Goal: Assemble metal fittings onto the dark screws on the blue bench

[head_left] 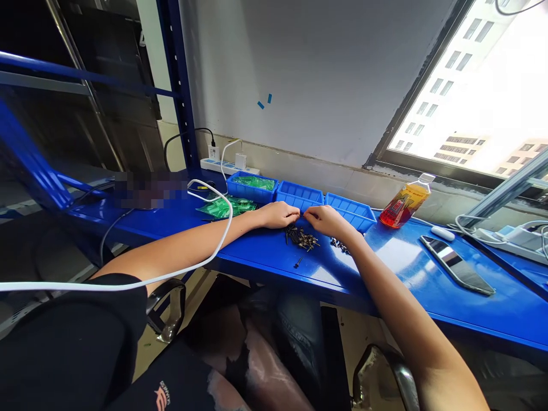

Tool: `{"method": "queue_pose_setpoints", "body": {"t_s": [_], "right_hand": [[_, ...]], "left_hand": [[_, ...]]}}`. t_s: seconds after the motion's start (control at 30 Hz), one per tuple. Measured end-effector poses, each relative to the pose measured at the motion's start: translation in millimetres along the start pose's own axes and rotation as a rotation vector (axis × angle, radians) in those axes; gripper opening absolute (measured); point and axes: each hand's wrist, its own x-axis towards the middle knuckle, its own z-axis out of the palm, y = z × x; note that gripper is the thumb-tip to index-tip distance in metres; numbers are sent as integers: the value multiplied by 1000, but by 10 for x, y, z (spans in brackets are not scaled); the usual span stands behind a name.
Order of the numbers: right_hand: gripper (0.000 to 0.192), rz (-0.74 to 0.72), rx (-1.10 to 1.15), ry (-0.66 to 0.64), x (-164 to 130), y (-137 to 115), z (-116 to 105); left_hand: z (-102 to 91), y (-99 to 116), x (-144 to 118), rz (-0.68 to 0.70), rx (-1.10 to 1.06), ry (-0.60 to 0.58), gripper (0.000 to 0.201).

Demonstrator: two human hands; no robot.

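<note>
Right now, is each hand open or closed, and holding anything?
Left hand: curled closed; cannot tell if anything's held.
Right hand: curled closed; held item, if any, hidden.

A bottle (405, 204) with a clear cap and a yellow-and-red label stands on the blue table (514, 314). A phone (457, 266) lies flat to its right; a rounded white object (442, 233) rests just beside the phone's far end. A white power strip (520, 246) lies farther right. Two blue tape strips (261, 105) adhere to the wall (325, 74). A second power strip (222, 166), at the wall base, carries two white adapters (240, 161). A window (449, 94) occupies the upper right.
</note>
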Motion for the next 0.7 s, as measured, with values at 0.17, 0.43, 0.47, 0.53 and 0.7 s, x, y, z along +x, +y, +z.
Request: {"method": "queue_pose_setpoints", "body": {"t_s": [0.17,0.43,0.47,0.53,0.7], "right_hand": [[24,8,16,-26,4,4,4],[13,-7,53,68,-11,-39,-14],[13,-11,53,75,-10,-40,-15],[12,-16,52,88,-7,-41,-16],[12,-19,49,105,-7,-42,-18]], "left_hand": [[-10,5,-1,-20,17,-10,26],[-7,-1,2,-33,17,-27,27],[-4,-3,4,-35,14,-30,27],[1,-9,7,-38,6,-31,27],[-1,-16,5,-27,-10,-21,27]]}}
